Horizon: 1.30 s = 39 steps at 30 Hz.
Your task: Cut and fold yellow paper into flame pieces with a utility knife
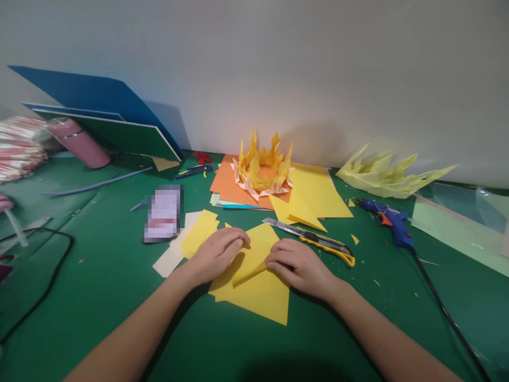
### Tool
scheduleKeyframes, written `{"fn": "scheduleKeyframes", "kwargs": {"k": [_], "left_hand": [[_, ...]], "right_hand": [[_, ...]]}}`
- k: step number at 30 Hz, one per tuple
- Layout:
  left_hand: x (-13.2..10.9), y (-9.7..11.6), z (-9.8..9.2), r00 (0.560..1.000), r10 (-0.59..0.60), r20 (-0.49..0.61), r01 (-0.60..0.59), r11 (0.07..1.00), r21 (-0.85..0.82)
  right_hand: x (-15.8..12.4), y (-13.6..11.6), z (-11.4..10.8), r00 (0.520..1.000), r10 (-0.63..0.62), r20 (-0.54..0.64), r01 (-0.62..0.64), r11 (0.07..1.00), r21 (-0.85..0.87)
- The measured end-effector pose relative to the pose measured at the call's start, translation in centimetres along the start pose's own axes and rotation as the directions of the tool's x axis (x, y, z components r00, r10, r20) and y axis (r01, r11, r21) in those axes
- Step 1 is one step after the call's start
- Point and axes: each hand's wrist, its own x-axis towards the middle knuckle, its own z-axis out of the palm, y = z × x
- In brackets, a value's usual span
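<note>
At the middle of the green desk [186, 339], yellow sheets [260, 302] are lying under both hands, their nearest corner pointing toward five o'clock. At ten o'clock on them, the left hand [218, 252] is resting with fingers curving close together; whether it is pinching paper, I cannot tell. At three o'clock, the right hand [304, 270] is pinching the end of a raised yellow flap [248, 275].

Just beyond it, at two o'clock, a cutter [318, 241] is crowding that side, its blade tip reaching the sheets' far corner. Farther out, a blue glue gun [387, 220] is lying, its cord [441, 302] trailing toward four o'clock. At ten o'clock, paper strips [199, 233] are filling the space between the left hand and a pixelated, phone-shaped object [162, 215]. At twelve o'clock, a folded-paper crown [264, 183] is standing near the wall [254, 63]. Toward six o'clock, open green surface is stretching between the forearms [139, 318].
</note>
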Motion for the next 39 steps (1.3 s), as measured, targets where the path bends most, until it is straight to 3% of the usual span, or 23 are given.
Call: {"fn": "scheduleKeyframes", "kwargs": {"k": [6,20,26,32,39], "left_hand": [[0.1,0.2,0.0,0.998,0.024,0.060,-0.024,1.000,-0.007],[0.0,-0.8,1.4,0.996,0.002,-0.085,0.002,0.999,0.048],[0.0,-0.7,1.7,0.994,-0.007,-0.105,0.013,0.999,0.052],[0.1,-0.5,1.8,0.987,-0.095,-0.134,0.097,0.995,0.014],[0.1,-0.4,1.8,0.991,-0.061,-0.119,0.064,0.998,0.019]], "right_hand": [[-0.1,0.0,1.0,0.980,0.191,-0.058,-0.192,0.981,-0.014],[0.5,0.0,1.5,0.914,0.384,-0.128,-0.398,0.911,-0.108],[0.5,-0.1,1.5,0.876,0.468,-0.117,-0.476,0.878,-0.049],[0.5,0.2,1.7,0.843,0.513,-0.162,-0.513,0.857,0.049],[0.5,0.4,1.6,0.797,0.585,-0.150,-0.551,0.806,0.215]]}}
